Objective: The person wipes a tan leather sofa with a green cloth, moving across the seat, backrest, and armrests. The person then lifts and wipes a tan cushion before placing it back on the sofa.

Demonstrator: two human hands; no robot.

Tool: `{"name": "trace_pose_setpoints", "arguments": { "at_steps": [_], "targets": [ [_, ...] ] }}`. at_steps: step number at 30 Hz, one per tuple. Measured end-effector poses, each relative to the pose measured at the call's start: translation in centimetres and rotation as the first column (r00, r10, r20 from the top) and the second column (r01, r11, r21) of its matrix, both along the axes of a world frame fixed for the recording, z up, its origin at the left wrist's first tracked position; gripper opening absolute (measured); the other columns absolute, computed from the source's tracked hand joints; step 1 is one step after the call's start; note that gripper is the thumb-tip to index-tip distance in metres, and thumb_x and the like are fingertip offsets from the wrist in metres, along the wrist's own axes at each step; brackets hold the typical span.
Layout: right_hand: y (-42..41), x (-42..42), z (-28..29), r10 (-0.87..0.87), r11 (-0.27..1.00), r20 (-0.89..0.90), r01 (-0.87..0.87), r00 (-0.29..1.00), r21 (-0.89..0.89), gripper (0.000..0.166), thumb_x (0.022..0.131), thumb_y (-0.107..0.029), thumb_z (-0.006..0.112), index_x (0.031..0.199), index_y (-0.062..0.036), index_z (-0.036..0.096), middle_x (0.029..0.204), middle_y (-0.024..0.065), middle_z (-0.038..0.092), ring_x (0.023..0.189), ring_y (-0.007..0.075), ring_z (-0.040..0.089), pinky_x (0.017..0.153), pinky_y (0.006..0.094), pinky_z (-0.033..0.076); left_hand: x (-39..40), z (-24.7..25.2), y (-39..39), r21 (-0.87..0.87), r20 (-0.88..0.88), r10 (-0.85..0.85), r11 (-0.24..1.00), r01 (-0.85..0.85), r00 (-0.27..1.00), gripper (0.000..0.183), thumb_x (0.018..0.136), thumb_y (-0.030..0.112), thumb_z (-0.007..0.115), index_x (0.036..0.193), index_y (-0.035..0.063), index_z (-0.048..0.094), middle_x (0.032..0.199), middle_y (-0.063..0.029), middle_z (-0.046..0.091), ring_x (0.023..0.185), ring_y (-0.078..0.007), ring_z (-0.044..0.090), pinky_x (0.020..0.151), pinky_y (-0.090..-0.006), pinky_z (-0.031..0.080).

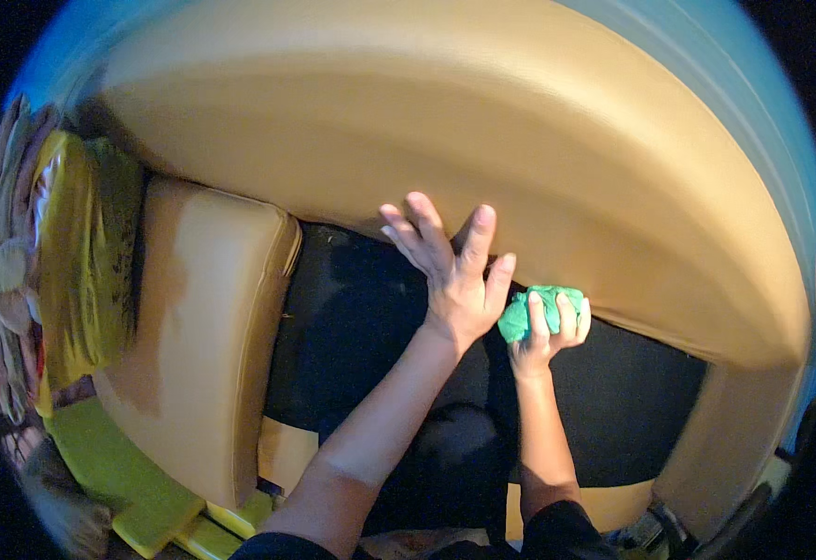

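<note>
In the middle of the head view my left hand [460, 280] is spread, fingers apart, with nothing in it. Its fingertips lie over the lower part of a tan sofa backrest [408, 126]; whether they touch it I cannot tell. Just to its right, my right hand [548, 339] grips a crumpled green cloth [544, 308] at the backrest's bottom edge. Beneath both forearms is the black seat deck [359, 329] of the sofa, its cushion absent there.
A tan seat cushion [201, 336] rests on the left of the sofa. Beyond it are a yellow cloth [79, 273], piled fabric [9, 273] and a yellow-green plastic piece [128, 469]. The sofa arm [730, 427] rises at right, before a blue wall [716, 63].
</note>
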State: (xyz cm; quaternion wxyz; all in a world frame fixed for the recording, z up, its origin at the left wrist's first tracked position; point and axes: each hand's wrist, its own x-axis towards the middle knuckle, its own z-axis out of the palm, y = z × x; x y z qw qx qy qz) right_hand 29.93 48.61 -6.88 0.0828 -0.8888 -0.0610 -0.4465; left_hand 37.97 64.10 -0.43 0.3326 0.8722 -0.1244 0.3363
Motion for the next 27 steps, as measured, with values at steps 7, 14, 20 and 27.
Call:
{"name": "trace_pose_setpoints", "arguments": {
  "at_steps": [7, 14, 20, 27],
  "targets": [
    [5.3, 5.7, 11.0, 0.303, 0.951, 0.144, -0.309, 0.942, 0.023, 0.035, 0.077, -0.025, 0.087, 0.107, -0.0361, 0.074, 0.135, -0.0001, 0.06, 0.135, 0.0386, 0.044, 0.104, 0.0527, 0.046, -1.6, 3.1, 0.9, -0.506, -0.066, -0.064, 0.862, 0.022, 0.996, 0.086, 0.102, 0.064, 0.035, 0.165, 0.006, 0.022, 0.169, -0.0334, -0.002, 0.156, -0.0527, -0.006, 0.123, -0.0644, -0.002],
    [4.6, 8.0, 11.0, 0.41, 0.907, 0.063, -0.4, 0.91, -0.134, 0.027, 0.08, -0.022, 0.082, 0.106, -0.0303, 0.078, 0.135, -0.002, 0.064, 0.131, 0.0363, 0.051, 0.105, 0.0524, 0.046, -1.0, 1.6, 3.0, -0.355, -0.153, -0.031, 0.934, -0.026, 0.988, 0.093, 0.099, 0.068, 0.045, 0.166, 0.0073, 0.02, 0.168, -0.0336, -0.008, 0.152, -0.06, -0.008, 0.12, -0.0698, 0.002],
    [-0.4, 3.1, 4.4, 0.337, 0.915, -0.06, -0.342, 0.939, -0.215, 0.033, 0.074, -0.013, 0.087, 0.104, -0.026, 0.081, 0.131, 0.0002, 0.062, 0.131, 0.0348, 0.046, 0.1, 0.05, 0.05, -2.0, 0.3, 2.7, -0.435, -0.127, -0.131, 0.898, 0.063, 0.983, 0.091, 0.102, 0.062, 0.044, 0.165, 0.0016, 0.017, 0.171, -0.029, 0.001, 0.156, -0.053, -0.002, 0.124, -0.0619, 0.005],
    [11.5, 9.9, 11.0, 0.698, 0.715, 0.047, -0.699, 0.714, 0.007, 0.029, 0.08, -0.019, 0.075, 0.11, -0.0193, 0.075, 0.14, 0.0033, 0.06, 0.133, 0.035, 0.052, 0.101, 0.0512, 0.051, -2.3, 2.1, 4.1, -0.838, 0.039, -0.088, 0.54, 0.081, 0.995, 0.097, 0.105, 0.064, 0.034, 0.163, -0.0047, -0.002, 0.17, -0.0261, 0.008, 0.157, -0.0386, 0.014, 0.127, -0.0488, 0.011]
  ]
}}
